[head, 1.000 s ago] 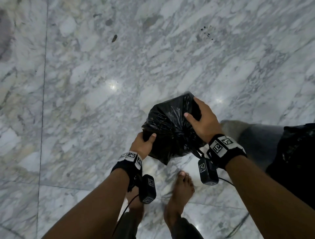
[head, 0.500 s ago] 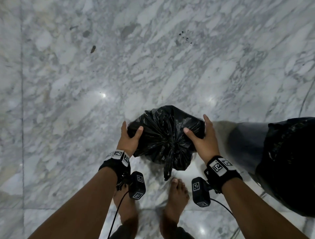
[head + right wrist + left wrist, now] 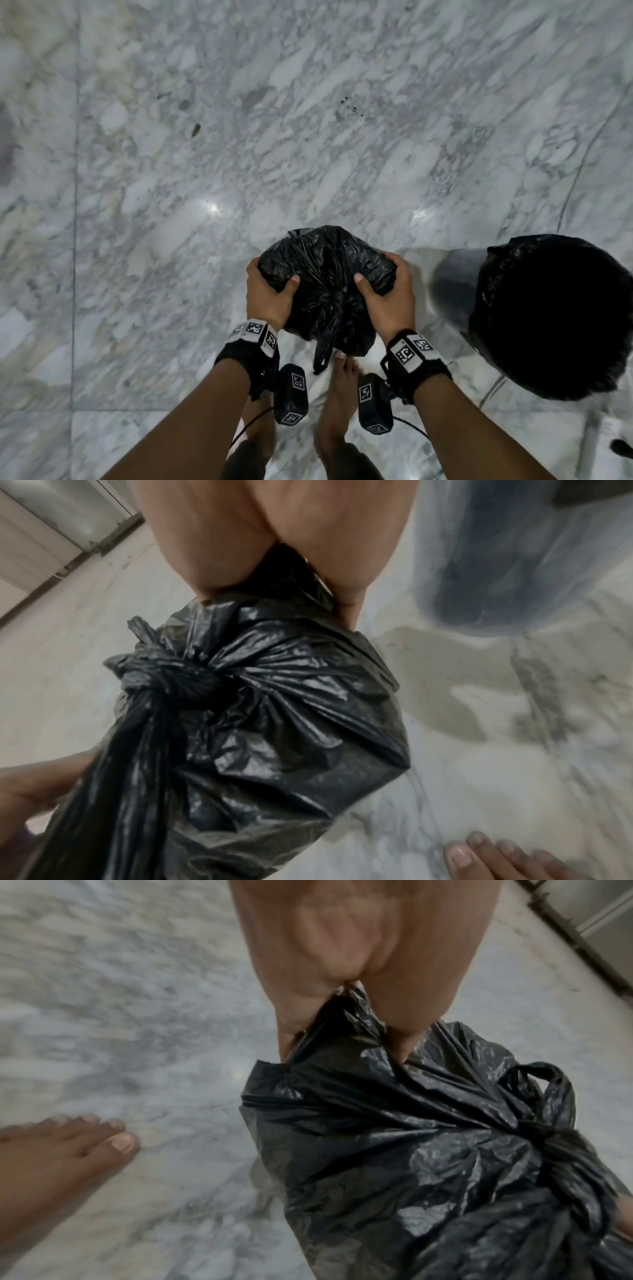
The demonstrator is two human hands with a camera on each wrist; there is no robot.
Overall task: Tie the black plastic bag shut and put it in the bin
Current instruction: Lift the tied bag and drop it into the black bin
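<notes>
A crumpled black plastic bag (image 3: 325, 274) hangs in the air above the marble floor, knotted at its top, with a loose tail (image 3: 325, 346) dangling toward me. The knot (image 3: 185, 683) shows clearly in the right wrist view and as a knot (image 3: 541, 1134) in the left wrist view. My left hand (image 3: 267, 294) grips the bag's left side, thumb on top. My right hand (image 3: 383, 294) grips the bag's right side the same way. The bin (image 3: 455, 287), grey with a black liner (image 3: 555, 373) over its rim, stands just right of the bag, its mouth dark.
Grey-white marble floor (image 3: 239, 154) spreads all around, with small dark specks (image 3: 196, 129) farther off. My bare feet (image 3: 337, 404) stand right under the bag. A wall base or door frame (image 3: 68, 547) runs along the far side.
The bag has turned so its knot faces me and has come closer to my body. Both hands now cup its sides more fully. The bin is further into view on the right.
</notes>
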